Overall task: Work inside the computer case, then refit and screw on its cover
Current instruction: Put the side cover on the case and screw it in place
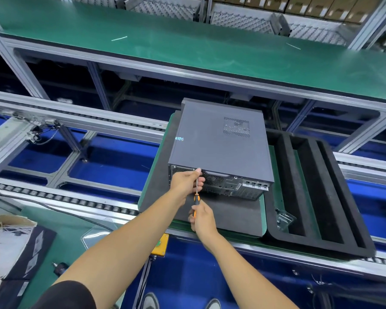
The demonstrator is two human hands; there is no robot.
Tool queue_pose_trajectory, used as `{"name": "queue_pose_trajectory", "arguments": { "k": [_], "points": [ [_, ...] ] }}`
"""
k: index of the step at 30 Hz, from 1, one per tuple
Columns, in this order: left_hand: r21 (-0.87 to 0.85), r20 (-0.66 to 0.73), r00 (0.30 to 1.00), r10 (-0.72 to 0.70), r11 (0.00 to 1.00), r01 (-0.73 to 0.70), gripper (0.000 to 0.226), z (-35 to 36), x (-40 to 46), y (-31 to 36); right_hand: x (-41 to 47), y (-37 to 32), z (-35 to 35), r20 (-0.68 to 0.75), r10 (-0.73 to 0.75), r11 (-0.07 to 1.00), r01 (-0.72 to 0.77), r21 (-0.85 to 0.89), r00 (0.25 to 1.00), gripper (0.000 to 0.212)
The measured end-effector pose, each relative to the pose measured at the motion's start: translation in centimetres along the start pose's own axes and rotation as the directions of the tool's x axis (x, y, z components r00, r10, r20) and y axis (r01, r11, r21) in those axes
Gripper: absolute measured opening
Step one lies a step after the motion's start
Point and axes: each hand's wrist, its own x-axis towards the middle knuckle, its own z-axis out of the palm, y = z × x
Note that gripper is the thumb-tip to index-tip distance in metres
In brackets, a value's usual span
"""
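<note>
The dark grey rectangular metal computer case (221,143) lies flat on its side on a black foam pad (232,215) over a green-edged pallet (264,210), its rear panel turned toward me at the near edge so the cover screws face my hands. The plain grey cover panel (210,134) with its small perforated vent is already back on top, which I take to mean the inside work is done and I am at the fastening step. My right hand (202,219) is curled round the orange-and-black handle of a slim screwdriver (196,192), holding it low so I can twist from the wrist. The thin steel shaft runs up and away to the top left of the rear panel, just under the cover's lip. My left hand (187,180) is up there with fingers bent round the shaft near its tip, steadying it so the bit stays seated (the screw itself is hidden behind my fingers, so I cannot tell how far in it is). To the right, just beside the pallet, sits a black foam tray (321,197) with long empty channels, and a small clear plastic packet (284,219) lies at its near left corner. Past the case, the far green tabletop (187,45) runs left to right.
</note>
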Motion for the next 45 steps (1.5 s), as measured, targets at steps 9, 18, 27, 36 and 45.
{"name": "queue_pose_trajectory", "arguments": {
  "k": [9,18,27,36,45],
  "points": [
    [0.106,-0.001,0.998,0.069,0.992,-0.068,0.023,0.1,0.1,0.3,0.1,-0.1,0.9,-0.002,0.104,0.991,-0.103,0.080,0.995,0.016],
    [-0.037,0.173,0.983,-0.066,0.997,0.073,0.023,-1.2,-1.0,-0.5,0.2,0.7,0.5,-0.015,0.111,0.986,-0.109,0.125,0.994,0.013],
    [0.106,0.145,0.982,-0.124,0.988,0.109,0.012,-1.5,-0.3,1.1,-0.3,-0.6,0.5,-0.203,0.034,0.994,-0.013,0.108,0.979,0.008],
    [0.068,0.216,0.965,-0.151,0.988,0.139,0.020,-3.0,-1.0,2.3,-0.5,-1.8,2.0,-0.021,0.199,0.905,-0.176,0.386,0.980,0.035],
    [-0.036,-0.105,0.994,0.003,0.999,-0.006,0.051,-1.2,-1.1,0.8,0.0,-2.1,1.1,-0.182,0.092,0.981,-0.057,0.187,0.979,0.014]
  ]
}}
